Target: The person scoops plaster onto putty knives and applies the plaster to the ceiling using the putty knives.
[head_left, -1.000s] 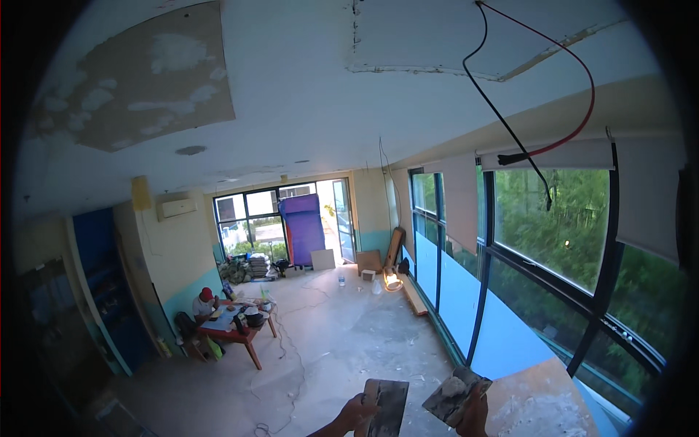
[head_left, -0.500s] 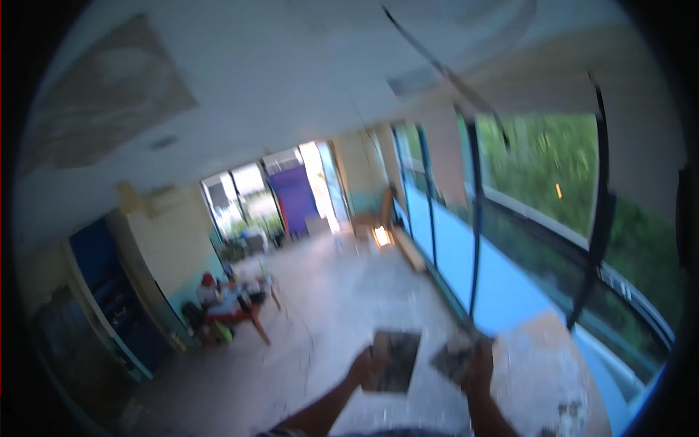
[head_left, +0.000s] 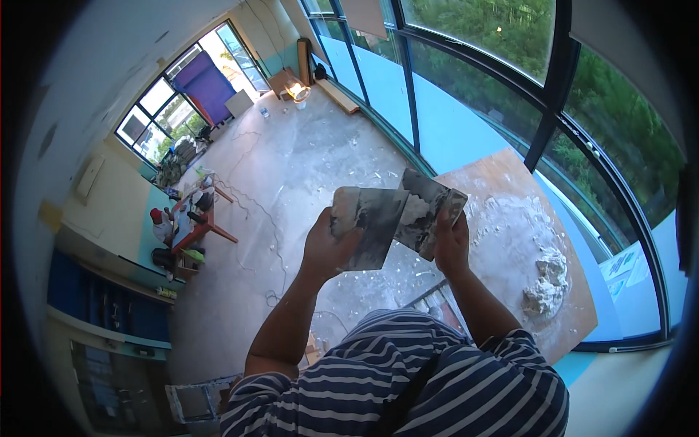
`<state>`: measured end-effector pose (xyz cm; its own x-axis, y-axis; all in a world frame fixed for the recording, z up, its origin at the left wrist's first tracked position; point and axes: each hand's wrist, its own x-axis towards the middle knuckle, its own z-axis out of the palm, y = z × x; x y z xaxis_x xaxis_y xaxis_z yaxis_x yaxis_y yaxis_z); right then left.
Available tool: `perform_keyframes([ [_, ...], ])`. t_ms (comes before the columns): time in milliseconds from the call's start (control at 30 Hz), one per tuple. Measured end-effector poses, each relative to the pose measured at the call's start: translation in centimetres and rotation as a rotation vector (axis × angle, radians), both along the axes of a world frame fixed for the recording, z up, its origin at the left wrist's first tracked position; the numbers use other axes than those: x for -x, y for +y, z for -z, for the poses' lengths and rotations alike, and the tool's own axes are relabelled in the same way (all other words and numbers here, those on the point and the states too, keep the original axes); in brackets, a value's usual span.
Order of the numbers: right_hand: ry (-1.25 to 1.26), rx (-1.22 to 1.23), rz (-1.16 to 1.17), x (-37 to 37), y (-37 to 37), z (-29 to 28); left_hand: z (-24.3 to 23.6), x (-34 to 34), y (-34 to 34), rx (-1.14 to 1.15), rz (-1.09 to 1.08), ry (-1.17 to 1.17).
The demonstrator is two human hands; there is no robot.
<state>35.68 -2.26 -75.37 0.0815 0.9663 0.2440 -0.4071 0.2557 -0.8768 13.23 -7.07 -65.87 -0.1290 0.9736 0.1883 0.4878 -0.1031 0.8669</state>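
While your hands meet at chest height, the plaster-dusted board [head_left: 510,240] lies just right of them. Your left hand [head_left: 328,247] grips a wide trowel blade [head_left: 368,226]; your right hand [head_left: 451,244] clasps a second smeared trowel [head_left: 426,211], blades overlapping, touching.

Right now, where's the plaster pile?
In the head view, the plaster pile sits on the wooden board at the person's right, near the board's right edge below the window, beyond the right hand and its trowel.
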Motion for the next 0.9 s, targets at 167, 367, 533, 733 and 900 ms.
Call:
perform_keyframes([
  [167, -0.003, -0.060, -0.074, -2.1, -1.5, -0.4, 0.0, -2.2, 0.3, -0.003, 0.044, -0.024],
  [367, -0.083, -0.170, -0.073, -4.4, -0.8, 0.1, -0.3, -3.0, 0.9, -0.196, 0.029, 0.139],
  [533, -0.001, -0.182, -0.058, -4.8, 1.2, 0.9, 2.3, -0.8, 4.3, -0.816, 0.172, 0.388],
  [733, 0.622, 0.252, -0.383, -5.2, 4.9, 4.0, -0.5, 1.5, 4.8, -1.092, 0.116, 0.368],
  [900, 0.599, 0.288, -0.367, -7.1, 6.3, 10.2, -9.3, 6.4, 3.3, -1.332, -0.150, 0.297],
])
